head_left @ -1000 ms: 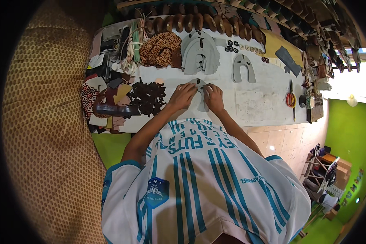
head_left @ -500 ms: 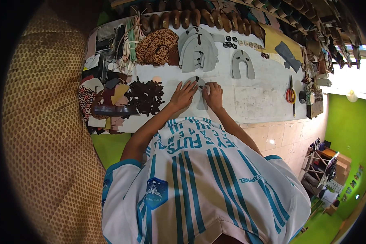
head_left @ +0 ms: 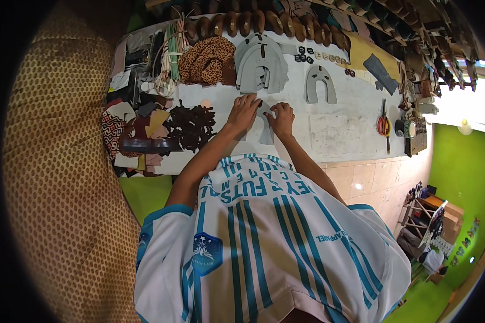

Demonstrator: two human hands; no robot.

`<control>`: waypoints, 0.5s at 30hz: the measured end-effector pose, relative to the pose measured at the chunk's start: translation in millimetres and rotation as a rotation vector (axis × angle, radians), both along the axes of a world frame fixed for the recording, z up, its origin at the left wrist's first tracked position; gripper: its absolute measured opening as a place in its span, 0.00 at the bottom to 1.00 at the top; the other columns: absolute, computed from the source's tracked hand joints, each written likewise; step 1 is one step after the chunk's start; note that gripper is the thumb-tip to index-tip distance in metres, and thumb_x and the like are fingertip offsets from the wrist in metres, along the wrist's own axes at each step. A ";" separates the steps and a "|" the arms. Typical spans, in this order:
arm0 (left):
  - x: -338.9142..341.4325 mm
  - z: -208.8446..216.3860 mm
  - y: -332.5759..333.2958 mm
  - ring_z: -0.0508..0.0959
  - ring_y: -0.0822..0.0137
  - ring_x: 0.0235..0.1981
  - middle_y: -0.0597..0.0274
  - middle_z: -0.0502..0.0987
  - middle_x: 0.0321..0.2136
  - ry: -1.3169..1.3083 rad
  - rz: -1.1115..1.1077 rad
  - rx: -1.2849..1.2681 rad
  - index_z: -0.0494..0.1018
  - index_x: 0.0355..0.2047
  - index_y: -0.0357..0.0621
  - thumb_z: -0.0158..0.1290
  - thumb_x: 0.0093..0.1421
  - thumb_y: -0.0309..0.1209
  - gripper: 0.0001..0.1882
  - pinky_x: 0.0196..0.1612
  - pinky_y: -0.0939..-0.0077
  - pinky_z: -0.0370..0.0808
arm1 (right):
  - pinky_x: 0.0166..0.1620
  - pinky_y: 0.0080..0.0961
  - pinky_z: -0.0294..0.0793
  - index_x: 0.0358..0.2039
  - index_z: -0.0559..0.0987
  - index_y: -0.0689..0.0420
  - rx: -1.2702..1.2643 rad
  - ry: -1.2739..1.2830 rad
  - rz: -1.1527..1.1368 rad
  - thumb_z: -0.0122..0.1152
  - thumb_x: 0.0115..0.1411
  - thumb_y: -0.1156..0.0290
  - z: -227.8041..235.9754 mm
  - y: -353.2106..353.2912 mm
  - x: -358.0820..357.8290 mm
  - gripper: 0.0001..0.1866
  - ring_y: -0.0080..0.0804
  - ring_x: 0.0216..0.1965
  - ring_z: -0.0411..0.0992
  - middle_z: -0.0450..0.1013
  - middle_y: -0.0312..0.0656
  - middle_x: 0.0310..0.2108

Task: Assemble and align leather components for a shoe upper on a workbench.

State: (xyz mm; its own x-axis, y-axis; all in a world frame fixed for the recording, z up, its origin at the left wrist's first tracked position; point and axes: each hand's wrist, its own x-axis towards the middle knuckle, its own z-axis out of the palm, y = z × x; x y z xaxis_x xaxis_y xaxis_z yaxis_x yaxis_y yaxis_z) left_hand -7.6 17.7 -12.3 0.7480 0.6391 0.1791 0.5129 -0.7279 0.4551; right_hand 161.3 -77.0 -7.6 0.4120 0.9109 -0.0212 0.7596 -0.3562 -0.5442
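A grey U-shaped piece [head_left: 267,131], like a shoe upper cut flat, lies on the white tabletop in front of me, partly covered by my hands. My left hand [head_left: 244,114] holds its left side, fingers bent together by a small dark tab at the curved top. My right hand [head_left: 282,119] pinches the right side of the curve, thumb and fingertips close beside another dark spot. Just beyond is a stack of similar grey pieces [head_left: 260,67]. Farther right lies a single grey U-shaped piece [head_left: 320,84] with dark tabs on its curve.
Dark brown strips [head_left: 191,128] are heaped left of my hands, beside mixed scraps [head_left: 145,126]. Leopard-print material [head_left: 207,62] lies behind them. Brown shoe forms [head_left: 258,21] line the back edge. Scissors [head_left: 383,126] and a tape roll [head_left: 406,128] sit at the right. Patterned cloth [head_left: 64,177] hangs left.
My left hand has shifted slightly up and its fingers have drawn in, baring more of the grey piece's left leg. My right hand stays near the same spot, its fingers slightly changed.
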 end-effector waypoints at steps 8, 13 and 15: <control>15.2 5.6 11.4 0.67 0.58 0.59 0.59 0.70 0.55 0.020 0.014 -0.007 0.76 0.43 0.46 0.62 0.55 0.30 0.15 0.62 0.58 0.60 | 0.58 0.46 0.63 0.51 0.77 0.50 0.002 -0.032 0.018 0.76 0.51 0.63 3.7 0.8 2.5 0.28 0.49 0.58 0.63 0.68 0.43 0.55; 3.9 21.7 10.3 0.68 0.60 0.59 0.62 0.72 0.53 -0.118 -0.020 -0.064 0.76 0.33 0.48 0.64 0.52 0.33 0.10 0.61 0.57 0.60 | 0.60 0.45 0.62 0.45 0.81 0.53 0.103 0.018 0.122 0.73 0.50 0.67 7.9 0.5 4.1 0.20 0.48 0.60 0.64 0.70 0.42 0.56; -5.4 33.5 6.2 0.67 0.59 0.59 0.62 0.72 0.54 -0.119 -0.040 -0.083 0.76 0.34 0.49 0.64 0.54 0.33 0.10 0.62 0.57 0.59 | 0.61 0.44 0.61 0.39 0.83 0.54 0.092 0.073 0.245 0.71 0.49 0.70 12.7 0.0 8.4 0.14 0.47 0.60 0.65 0.72 0.41 0.55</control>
